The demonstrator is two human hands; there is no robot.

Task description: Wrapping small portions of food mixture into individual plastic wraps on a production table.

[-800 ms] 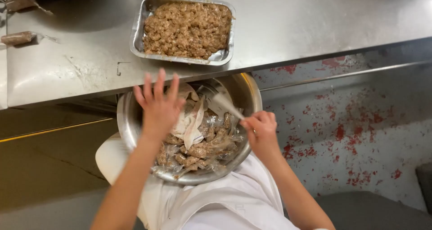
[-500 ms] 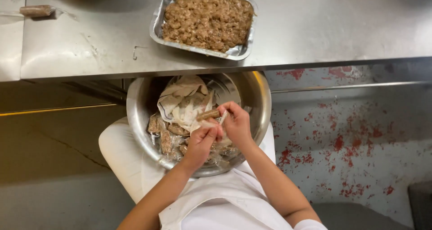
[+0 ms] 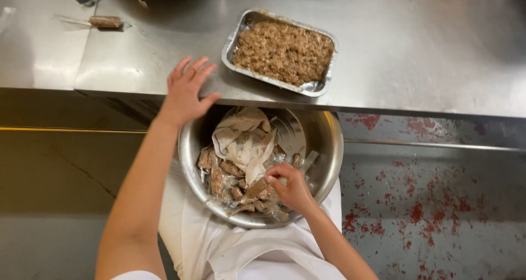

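Your left hand (image 3: 186,91) lies flat and open, fingers spread, on the steel counter (image 3: 416,50) edge just beyond the bowl (image 3: 329,148). Your right hand (image 3: 290,187) is down inside the bowl, fingers pinched shut on a brown wrapped piece (image 3: 256,189). The bowl is round, shiny metal, resting on your white apron (image 3: 241,252) below the counter edge; it holds more brown pieces in clear crinkled film, with crumpled pale paper (image 3: 244,140) on top. Beyond the bowl, on the counter, sits a rectangular foil tray (image 3: 319,87) of coarse brown crumbly filling
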